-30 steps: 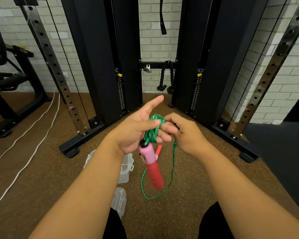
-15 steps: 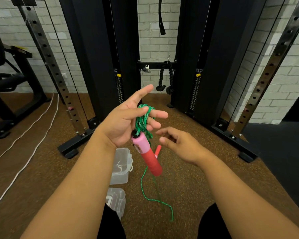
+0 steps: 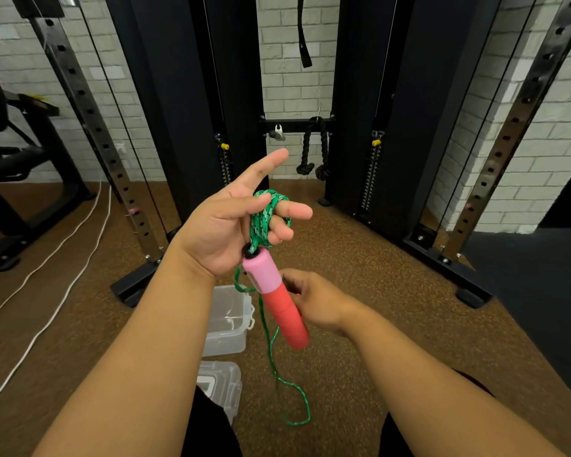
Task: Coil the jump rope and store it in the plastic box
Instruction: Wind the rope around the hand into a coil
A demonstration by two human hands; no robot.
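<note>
Left hand [image 3: 226, 230]: raised palm-up, green jump rope [image 3: 263, 219] wound around its fingers, thumb pressing the coils; index finger straight.
Handle [image 3: 276, 300]: pink-and-red, hanging below the coils.
Right hand [image 3: 314, 303]: behind the handle; grip unclear.
Plastic box [image 3: 226, 319]: open, on the floor below; lid [image 3: 220, 385] nearer.

Green rope [image 3: 261, 222] is seen wound in loops around the fingers of the raised left hand [image 3: 225, 232], with a pink and red handle [image 3: 276, 296] hung below it. The right hand [image 3: 314, 301] is held behind the handle. A loose rope length is trailed onto the brown floor [image 3: 360, 291] beside a clear plastic box [image 3: 228, 321] and its lid [image 3: 221, 387].
</note>
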